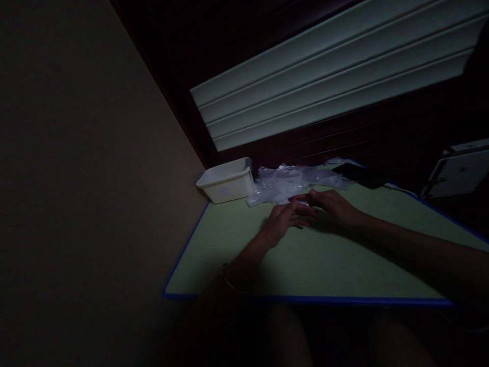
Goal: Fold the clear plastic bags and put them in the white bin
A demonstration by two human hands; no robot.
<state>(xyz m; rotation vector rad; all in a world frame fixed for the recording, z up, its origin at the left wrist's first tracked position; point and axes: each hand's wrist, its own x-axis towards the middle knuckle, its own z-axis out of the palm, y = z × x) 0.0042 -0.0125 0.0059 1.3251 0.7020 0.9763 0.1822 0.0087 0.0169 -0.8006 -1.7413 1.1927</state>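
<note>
My left hand (281, 222) and my right hand (333, 205) meet above the green table top (324, 265), with their fingertips overlapping. A small pale, shiny bit shows between the fingers; the dim light hides what it is. Both hands look closed around that spot, the left with its fingers pointing right, the right with thumb and fingers pointing left. Just behind them lies a loose heap of clear plastic bags (284, 179), crumpled and spread across the back of the table.
A white plastic bin (229, 186) stands at the back left corner, against the wall (114, 204). A dark flat object (361, 175) lies at the back right. Blue edging (305, 299) runs round the table. A pale boxy object (460, 171) is beyond its right side.
</note>
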